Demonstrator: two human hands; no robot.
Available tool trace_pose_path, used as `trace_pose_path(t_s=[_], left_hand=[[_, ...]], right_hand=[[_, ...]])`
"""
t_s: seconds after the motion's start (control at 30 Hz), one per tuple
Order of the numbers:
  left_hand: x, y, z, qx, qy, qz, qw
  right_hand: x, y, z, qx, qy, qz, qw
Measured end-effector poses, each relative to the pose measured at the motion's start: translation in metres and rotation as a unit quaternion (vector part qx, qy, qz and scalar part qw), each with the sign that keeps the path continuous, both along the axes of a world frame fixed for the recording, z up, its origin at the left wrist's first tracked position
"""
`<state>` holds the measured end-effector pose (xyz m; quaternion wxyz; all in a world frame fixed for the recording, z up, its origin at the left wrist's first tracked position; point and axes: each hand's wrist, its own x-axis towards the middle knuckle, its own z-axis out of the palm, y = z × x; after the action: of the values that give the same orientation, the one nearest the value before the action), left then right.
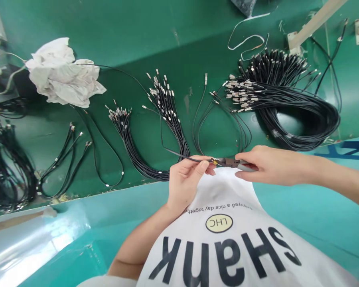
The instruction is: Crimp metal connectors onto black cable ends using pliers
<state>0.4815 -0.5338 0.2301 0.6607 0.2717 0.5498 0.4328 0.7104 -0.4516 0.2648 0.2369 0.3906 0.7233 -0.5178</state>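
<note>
Across the upper frame runs a green surface [116, 32], scuffed in places, its near edge slanting above a glossy turquoise floor [299, 215]. Count of items: one pair of pliers [229, 162], just right of centre; one crumpled white cloth [62, 75], upper left; one white strip [259, 16], upper right. Black cables with metal-tipped ends are too many to count singly. Grouped, they form one curved bundle [134, 155] at centre, partly hidden by the left hand [187, 175]; one large looped bundle [314, 107] at right; and one dark heap [14, 159] at the left edge. Left fingers pinch one black cable [179, 154], its yellow-marked end at the pliers' nose. Right hand [263, 165]: fingers closed round the pliers' grey handles.
</note>
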Motion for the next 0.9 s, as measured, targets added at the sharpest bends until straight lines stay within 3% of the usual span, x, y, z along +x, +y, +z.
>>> trace_pose_path(t_s=[0.23,0.33,0.53,0.63,0.9], left_hand=[[0.002,-0.001,0.000,0.011,-0.016,-0.005,1.000],[0.002,-0.001,0.002,0.015,-0.007,-0.011,1.000],[0.000,-0.002,0.007,0.027,0.017,-0.025,0.999],[0.002,0.000,0.008,0.018,0.016,-0.020,1.000],[0.007,0.007,0.007,-0.038,0.040,0.009,0.998]], right_hand=[[0.009,0.007,-0.012,-0.147,0.056,-0.035,0.987],[0.010,0.007,-0.016,-0.141,0.058,-0.032,0.988],[0.008,0.006,-0.016,-0.014,0.056,0.011,0.998],[0.005,0.004,-0.014,0.084,0.031,0.039,0.995],[-0.004,-0.025,-0.012,0.356,-0.033,0.060,0.932]])
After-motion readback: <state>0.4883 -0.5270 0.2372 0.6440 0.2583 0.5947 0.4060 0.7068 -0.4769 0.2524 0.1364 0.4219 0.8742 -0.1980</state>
